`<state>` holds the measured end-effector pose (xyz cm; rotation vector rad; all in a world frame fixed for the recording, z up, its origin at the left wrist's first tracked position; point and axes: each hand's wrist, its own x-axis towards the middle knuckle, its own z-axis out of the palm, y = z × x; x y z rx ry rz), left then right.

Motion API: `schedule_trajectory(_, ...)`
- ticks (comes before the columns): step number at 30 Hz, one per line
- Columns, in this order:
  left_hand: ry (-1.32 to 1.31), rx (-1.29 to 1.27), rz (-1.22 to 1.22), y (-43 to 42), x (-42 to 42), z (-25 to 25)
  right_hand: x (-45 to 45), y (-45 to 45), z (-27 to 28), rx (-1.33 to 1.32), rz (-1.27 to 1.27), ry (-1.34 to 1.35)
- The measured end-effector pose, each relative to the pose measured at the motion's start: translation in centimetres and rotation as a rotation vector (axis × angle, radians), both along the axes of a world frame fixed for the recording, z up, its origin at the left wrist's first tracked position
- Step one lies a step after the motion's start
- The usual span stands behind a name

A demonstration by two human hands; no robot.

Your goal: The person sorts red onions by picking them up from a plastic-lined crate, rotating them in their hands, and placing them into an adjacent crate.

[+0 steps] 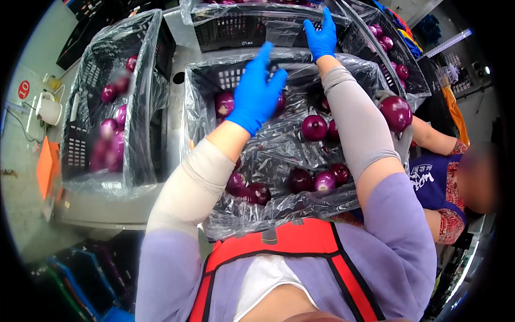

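The lined black crate [228,77] at the centre of the frame has red onions [314,127] scattered inside; another crate [75,145], at left, holds more. Both stand on a metal table [107,206], and a co-worker [429,180] in a blue apron is at right. My left hand [256,95] hangs over the central crate, fingers spread; my right hand [322,40], also spread, is upper centre, beside the far crate [230,33].

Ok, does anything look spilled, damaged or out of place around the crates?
Nothing is visibly spilled. Slightly untidy: the clear crinkled plastic liner bunches loosely over the near edge of the central black perforated crate. Several glossy round purple onions at left are blurred, so damage there can't be judged.
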<state>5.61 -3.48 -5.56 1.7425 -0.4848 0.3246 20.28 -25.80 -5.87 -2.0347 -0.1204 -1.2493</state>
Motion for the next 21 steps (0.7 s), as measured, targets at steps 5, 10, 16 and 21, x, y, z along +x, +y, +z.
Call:
schedule_trajectory(5,0.159,-0.537,0.097,0.9,1.7,-0.4,-7.0,5.1,0.2,-0.262,0.231,-0.094)
schedule_trajectory(10,0.245,-0.525,0.044,1.4,1.2,0.1,-14.8,5.8,-3.5,-0.644,0.325,0.346)
schedule_trajectory(16,0.292,-0.453,0.013,0.9,1.1,0.0,-18.7,1.8,-4.0,-0.946,0.068,1.323)
schedule_trajectory(21,0.278,-0.387,0.003,0.9,1.4,-0.4,-19.9,1.2,-4.7,-0.984,0.075,1.508)
